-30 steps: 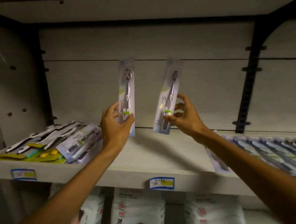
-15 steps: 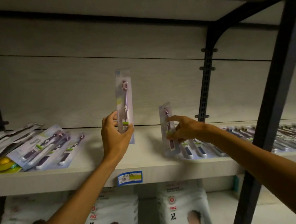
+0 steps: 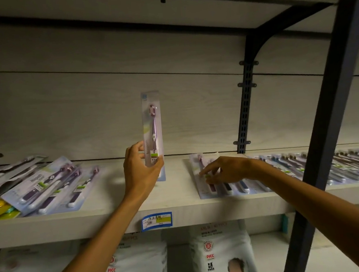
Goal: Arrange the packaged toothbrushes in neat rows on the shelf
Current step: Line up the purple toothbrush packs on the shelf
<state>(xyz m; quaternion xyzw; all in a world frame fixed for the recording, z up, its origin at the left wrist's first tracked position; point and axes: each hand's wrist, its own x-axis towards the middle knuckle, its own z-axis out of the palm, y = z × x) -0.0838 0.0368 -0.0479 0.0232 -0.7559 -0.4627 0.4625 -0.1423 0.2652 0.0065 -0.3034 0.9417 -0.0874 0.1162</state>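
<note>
Dim shelf [image 3: 179, 208] carries toothbrush rows [image 3: 336, 167] at right. Left hand [image 3: 141, 170] grips one pack [image 3: 153, 135] upright at the middle; right hand [image 3: 225, 170] pinches a flat pack [image 3: 200, 176] at the row's left end. If it is released crooked, this pack may spoil the row.

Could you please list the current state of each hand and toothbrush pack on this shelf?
Left hand: grips the purple toothbrush blister pack, held upright.
Right hand: fingers on the flat purple toothbrush pack, lying on the pale wooden shelf.
</note>
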